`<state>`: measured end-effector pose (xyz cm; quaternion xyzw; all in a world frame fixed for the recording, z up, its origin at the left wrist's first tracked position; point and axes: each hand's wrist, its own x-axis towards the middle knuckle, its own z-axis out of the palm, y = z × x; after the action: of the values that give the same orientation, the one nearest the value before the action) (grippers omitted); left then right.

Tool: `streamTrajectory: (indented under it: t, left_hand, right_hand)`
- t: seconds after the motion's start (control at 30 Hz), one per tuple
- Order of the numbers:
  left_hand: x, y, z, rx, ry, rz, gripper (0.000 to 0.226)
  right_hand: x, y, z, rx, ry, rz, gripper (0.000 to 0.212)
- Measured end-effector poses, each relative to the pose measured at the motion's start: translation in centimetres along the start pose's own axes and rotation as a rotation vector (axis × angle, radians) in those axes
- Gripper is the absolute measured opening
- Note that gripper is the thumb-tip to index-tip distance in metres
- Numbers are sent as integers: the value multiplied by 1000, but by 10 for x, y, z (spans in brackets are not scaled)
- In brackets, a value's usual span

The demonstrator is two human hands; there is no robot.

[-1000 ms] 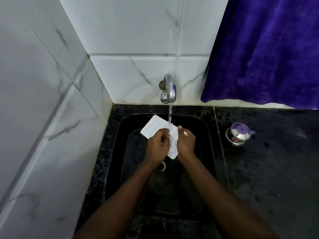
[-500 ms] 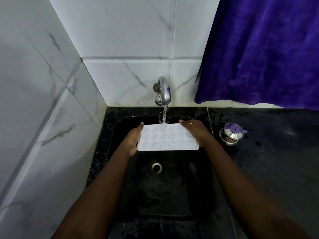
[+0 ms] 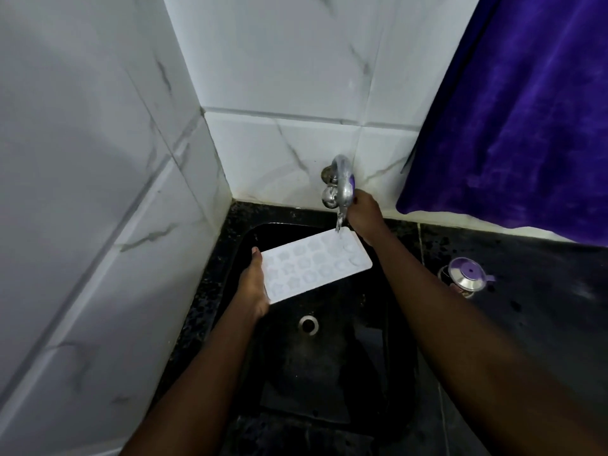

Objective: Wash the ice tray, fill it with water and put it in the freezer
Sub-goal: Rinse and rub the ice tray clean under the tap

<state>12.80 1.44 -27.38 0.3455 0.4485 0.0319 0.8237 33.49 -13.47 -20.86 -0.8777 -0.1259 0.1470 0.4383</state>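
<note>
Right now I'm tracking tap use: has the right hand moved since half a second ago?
Yes. The right hand left the ice tray and moved up to the fixed tap.

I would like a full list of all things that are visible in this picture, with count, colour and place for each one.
ice tray: one, white, over the sink, under the running water
tap: one, chrome, on the back wall
sink: one, black, set in the counter
drain: one, metal, sink bottom
steel container: one, silver, on the counter right of the sink
counter: one, black
cloth: one, purple, upper right
wall tiles: several, white marbled, left and back
left hand: holds the tray's left end
right hand: at the tap
</note>
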Motion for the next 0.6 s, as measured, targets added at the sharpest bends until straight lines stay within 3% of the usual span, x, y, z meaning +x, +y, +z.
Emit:
streamTrajectory:
  t: [0.13,0.2,0.33,0.37,0.5,0.6]
  left_hand:
    - [-12,-1,-10,-29,43,2,66]
    - [-15,-4,-11,-32,61,-3,66]
    - [-15,-12,-9,31,91,-7,69]
    - [-15,-14,-8,31,88,-9,70]
    - [-16,-18,-3,-35,37,-53,81]
    - [-18,-17,-5,-92,-36,-120,95]
  right_hand:
    - [10,-16,10,-92,27,43,32]
    - [7,-22,13,-45,35,52,47]
    - [6,-31,21,15,88,86,48]
    - [8,-32,20,35,83,88,45]
    - [14,-27,12,499,-83,251,13]
    - [11,-22,7,471,-204,237,10]
